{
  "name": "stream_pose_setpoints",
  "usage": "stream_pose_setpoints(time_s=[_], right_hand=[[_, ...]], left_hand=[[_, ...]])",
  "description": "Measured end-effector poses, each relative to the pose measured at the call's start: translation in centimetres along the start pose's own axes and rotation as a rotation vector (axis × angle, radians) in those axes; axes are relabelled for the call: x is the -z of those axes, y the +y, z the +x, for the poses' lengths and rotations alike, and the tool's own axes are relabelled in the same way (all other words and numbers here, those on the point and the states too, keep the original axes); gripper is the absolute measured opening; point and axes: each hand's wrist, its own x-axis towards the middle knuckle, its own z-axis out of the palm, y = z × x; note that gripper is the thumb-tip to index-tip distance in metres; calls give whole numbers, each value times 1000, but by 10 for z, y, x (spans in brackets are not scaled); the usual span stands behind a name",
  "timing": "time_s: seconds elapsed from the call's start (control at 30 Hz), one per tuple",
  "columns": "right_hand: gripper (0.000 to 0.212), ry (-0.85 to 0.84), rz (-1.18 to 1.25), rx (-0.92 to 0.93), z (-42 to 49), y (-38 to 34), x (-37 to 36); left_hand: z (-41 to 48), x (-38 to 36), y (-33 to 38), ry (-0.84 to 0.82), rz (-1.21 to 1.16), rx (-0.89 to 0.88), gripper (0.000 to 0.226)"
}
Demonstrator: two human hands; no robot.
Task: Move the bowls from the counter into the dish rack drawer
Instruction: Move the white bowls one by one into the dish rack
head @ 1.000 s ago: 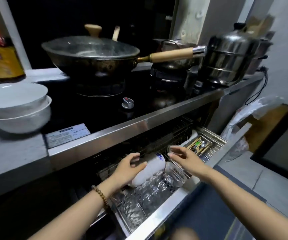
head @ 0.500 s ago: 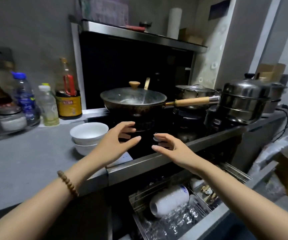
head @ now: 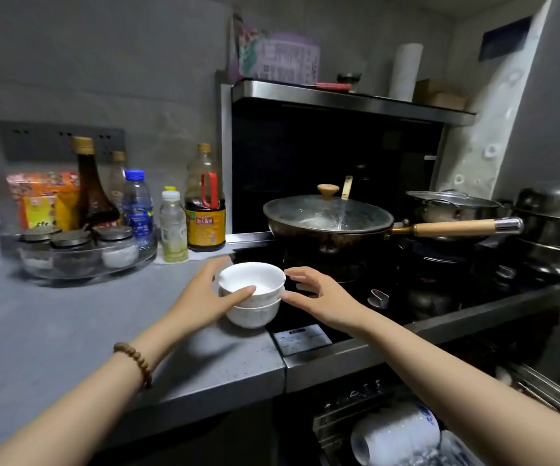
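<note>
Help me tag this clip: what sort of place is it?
Likely a home kitchen: a lidded wok on a stove, sauce bottles on the counter, and a rack drawer of bowls below.

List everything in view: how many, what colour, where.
counter bowls: two, white, stacked on the grey counter
drawer bowls: one stack, white, sideways in the open rack drawer
wok: one, dark, glass-lidded, on the stove
steel pots: two, silver, right of the wok
bottles: five, mixed, by the back wall
spice jars: three, clear, in a round tray
paper roll: one, white, on the hood
left grip: one, bare, curled round the top counter bowl
right grip: one, bare, open beside the counter bowls
</note>
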Motion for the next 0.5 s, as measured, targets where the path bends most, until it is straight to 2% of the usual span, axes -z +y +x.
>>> stream_pose_setpoints(time_s=[0.17,0.27,0.4,0.43,0.5], right_hand=[[50,-1,39,-25,16,5,-12],[65,11,85,-56,20,10,-15],[76,27,118,-62,21,13,-17],[76,31,126,-57,20,13,-18],[73,43,125,-48,19,13,-19]], left_hand=[[4,-6,-13,-66,-57,56,83],[7,-10,-13,-89,-104,64,84],[11,-15,-16,-74,-143,98,109],[11,-16,-17,-61,-149,111,110],[10,-19,-19,-33,-161,107,93]])
